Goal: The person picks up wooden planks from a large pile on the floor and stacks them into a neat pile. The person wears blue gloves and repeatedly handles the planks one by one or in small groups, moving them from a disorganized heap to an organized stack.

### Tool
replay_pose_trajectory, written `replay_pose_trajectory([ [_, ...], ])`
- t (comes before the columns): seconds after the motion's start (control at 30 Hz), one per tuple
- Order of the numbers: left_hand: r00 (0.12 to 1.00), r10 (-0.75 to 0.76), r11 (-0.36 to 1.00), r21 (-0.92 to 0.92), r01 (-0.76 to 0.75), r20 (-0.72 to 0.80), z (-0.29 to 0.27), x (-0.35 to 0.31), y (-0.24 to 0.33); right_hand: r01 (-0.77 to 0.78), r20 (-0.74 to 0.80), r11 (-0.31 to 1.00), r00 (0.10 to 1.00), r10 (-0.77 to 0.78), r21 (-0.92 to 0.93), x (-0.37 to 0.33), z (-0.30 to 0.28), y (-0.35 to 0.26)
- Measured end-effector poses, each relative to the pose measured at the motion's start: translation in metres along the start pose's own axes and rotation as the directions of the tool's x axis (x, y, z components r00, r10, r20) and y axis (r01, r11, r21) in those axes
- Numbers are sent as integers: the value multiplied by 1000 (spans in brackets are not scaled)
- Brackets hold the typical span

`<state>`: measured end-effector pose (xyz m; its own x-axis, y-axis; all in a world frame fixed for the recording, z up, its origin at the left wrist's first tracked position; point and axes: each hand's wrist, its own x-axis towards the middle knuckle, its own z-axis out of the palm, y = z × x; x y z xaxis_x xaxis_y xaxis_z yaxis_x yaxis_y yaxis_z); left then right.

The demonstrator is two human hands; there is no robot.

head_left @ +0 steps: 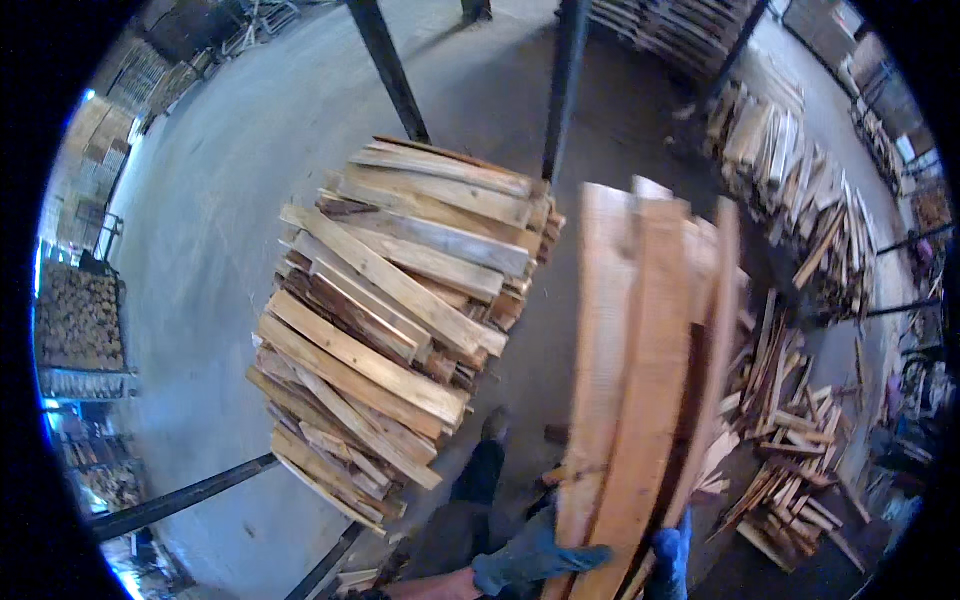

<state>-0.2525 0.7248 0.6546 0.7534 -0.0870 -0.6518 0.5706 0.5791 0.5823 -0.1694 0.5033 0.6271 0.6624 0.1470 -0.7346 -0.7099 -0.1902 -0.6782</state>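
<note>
Several rough wooden boards [640,370] stand bunched lengthwise in front of me, their far ends pointing away. My left hand [530,558], in a dark glove, closes on their near left side, with a finger or thumb lying across the top. On the right side of the bundle my right hand [672,562], in a blue glove, presses on the boards; most of its fingers are hidden behind the wood. Left of the bundle is a big stack of boards [400,290], laid crosswise between dark metal posts.
Dark posts [568,90] rise around the stack, and a lower bar [190,497] sticks out to its left. Loose wood scraps [795,430] lie on the floor at right. Farther right is a long heap of boards [790,180]. My leg [478,475] shows beside the stack.
</note>
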Motion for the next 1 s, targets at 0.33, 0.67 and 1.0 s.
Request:
replay_pose_trajectory([
  [0.33,711,376,774,-221,-593,-594,-88,-52,9,209,651,937,759,24,-279,51,215,-80],
  [0.67,503,208,700,-232,-676,-839,-91,-133,-82,380,924,869,331,193,-317,-27,296,-21],
  [1.0,330,126,577,-202,-792,-935,-172,-219,-221,670,982,718,111,151,-186,-103,362,118],
])
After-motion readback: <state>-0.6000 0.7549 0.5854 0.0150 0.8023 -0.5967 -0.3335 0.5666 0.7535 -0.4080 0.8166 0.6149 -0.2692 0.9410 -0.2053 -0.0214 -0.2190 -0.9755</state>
